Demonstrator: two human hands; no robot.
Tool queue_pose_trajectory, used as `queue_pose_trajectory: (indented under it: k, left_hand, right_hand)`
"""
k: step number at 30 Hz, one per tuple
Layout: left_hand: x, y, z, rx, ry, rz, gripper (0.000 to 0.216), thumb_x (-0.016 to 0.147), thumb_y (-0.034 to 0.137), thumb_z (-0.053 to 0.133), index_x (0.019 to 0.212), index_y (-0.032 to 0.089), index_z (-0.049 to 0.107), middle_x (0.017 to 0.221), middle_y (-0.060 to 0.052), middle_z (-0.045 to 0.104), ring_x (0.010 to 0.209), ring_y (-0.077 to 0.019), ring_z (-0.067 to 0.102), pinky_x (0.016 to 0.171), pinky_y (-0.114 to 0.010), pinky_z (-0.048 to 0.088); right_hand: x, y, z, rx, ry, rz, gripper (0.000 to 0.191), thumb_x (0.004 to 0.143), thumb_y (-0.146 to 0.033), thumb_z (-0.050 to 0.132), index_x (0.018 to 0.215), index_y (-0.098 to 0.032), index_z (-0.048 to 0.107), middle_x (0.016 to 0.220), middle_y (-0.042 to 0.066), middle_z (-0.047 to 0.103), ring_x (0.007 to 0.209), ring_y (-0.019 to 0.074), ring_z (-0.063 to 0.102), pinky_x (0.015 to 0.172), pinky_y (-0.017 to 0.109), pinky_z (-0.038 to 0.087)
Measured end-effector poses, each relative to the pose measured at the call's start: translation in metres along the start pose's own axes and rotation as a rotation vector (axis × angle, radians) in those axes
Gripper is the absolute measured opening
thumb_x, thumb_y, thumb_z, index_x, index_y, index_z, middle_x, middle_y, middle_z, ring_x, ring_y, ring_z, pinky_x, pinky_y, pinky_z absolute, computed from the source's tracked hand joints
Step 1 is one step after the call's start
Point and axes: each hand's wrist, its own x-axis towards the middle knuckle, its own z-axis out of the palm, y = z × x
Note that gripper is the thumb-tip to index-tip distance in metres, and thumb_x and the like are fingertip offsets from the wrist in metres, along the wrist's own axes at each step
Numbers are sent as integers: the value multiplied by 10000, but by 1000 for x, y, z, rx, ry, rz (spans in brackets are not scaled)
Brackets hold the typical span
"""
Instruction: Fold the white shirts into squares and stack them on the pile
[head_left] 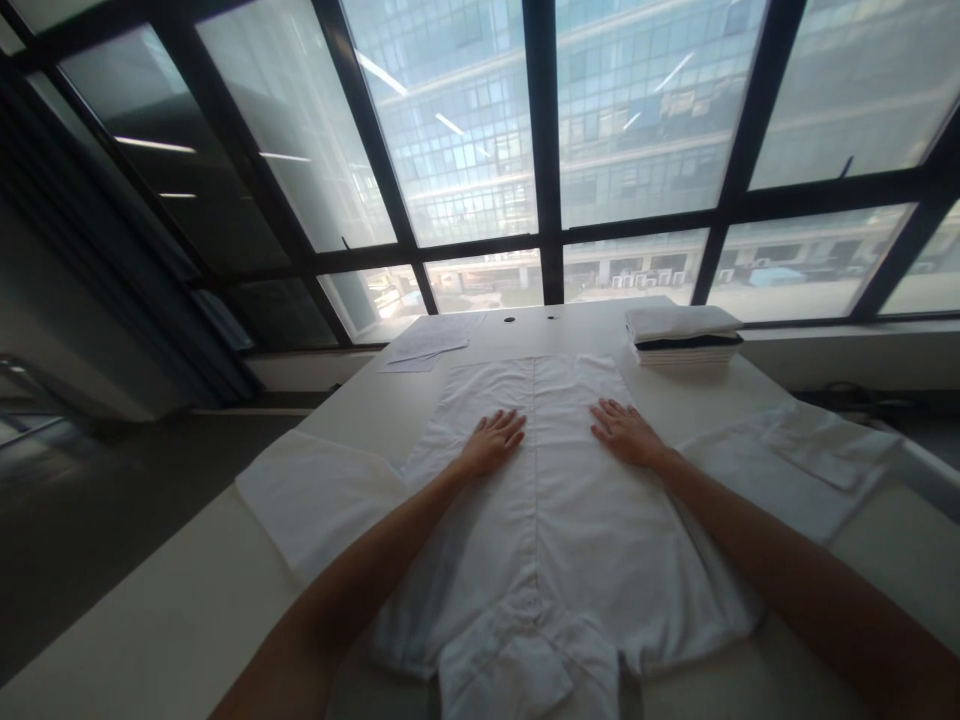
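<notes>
A white short-sleeved shirt [532,510] lies spread on the table, its collar toward me and its hem toward the window. A straight button placket runs down its middle. My left hand [492,443] rests flat on the cloth left of the placket, fingers stretched out. On the other side of the placket, my right hand [627,432] lies flat with its fingers slightly spread. Neither hand holds anything. The sleeves stretch out to both sides, and some creases show near the collar. My right forearm hides part of the right sleeve.
The white table [187,590] reaches to the window. A stack of folded white cloth [684,335] with a dark layer sits at the far right. Sheets of paper [429,342] lie at the far left. Dark-framed windows [550,150] stand behind, with a dark curtain [112,230] at left.
</notes>
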Motion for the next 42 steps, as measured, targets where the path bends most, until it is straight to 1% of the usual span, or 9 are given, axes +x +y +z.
queue_pose_trajectory:
  k: [6,10,20,23,26,32,35,38,42]
  left_hand:
    - [-6,-78,-11,85,28,-233,567,1080,472,227,1602,279,334,1682,-81,256,1549,-309,222,1216,-572,217]
    - [-11,-101,-15,114,69,-299,559,1082,446,233,1593,256,357,1669,-94,294,1537,-300,255,1223,-551,223]
    - [-42,-83,-9,125,38,-269,575,1083,473,216,1606,252,310,1680,-120,255,1547,-322,215,1207,-592,211]
    - [-42,-76,-10,93,33,-278,565,1081,490,223,1586,266,343,1674,-121,276,1542,-329,229,1194,-613,222]
    - [-20,-54,-11,56,54,-244,557,1079,491,247,1567,255,373,1660,-133,305,1538,-335,239,1192,-628,216]
    - [49,12,0,-33,95,-57,545,1088,365,214,1589,188,332,1652,-136,325,1531,-330,261,1197,-574,259]
    - [66,25,8,-20,87,-24,547,1073,322,267,1604,195,305,1656,-142,313,1535,-334,247,1202,-579,240]
    - [69,21,15,-1,84,-31,563,1077,368,264,1615,207,285,1669,-149,276,1543,-361,211,1207,-613,193]
    - [65,-6,11,32,46,-54,598,1079,486,220,1615,230,292,1691,-113,229,1553,-364,170,1216,-597,181]
  right_hand:
    - [-1,-1,-2,15,-10,12,658,1040,-507,230,1594,-173,354,1675,119,270,1549,276,218,1232,517,189]
    - [-1,-2,-5,13,-13,20,659,1043,-509,219,1597,-178,349,1676,118,267,1550,271,214,1233,517,189]
    - [-34,0,4,-30,2,-11,645,1046,-479,222,1609,-180,318,1679,116,257,1554,277,202,1232,533,188]
    - [-41,0,4,-40,-11,12,631,1045,-473,228,1598,-192,344,1673,127,270,1549,290,216,1219,553,210]
    - [-28,-18,-4,-34,1,32,602,1044,-427,254,1573,-170,385,1667,158,271,1548,314,214,1204,588,216]
    - [43,-100,-8,113,82,-79,556,1039,-267,276,1571,-141,373,1665,159,281,1548,283,216,1211,532,231]
    - [74,-117,-1,164,62,-102,565,1047,-250,239,1594,-134,321,1663,163,286,1543,279,232,1207,525,242]
    - [89,-101,5,146,14,-132,580,1073,-399,235,1591,-158,335,1661,158,294,1544,287,228,1218,535,203]
    - [89,-44,2,69,-42,-52,653,1064,-530,198,1597,-178,332,1684,133,242,1556,280,185,1234,523,157]
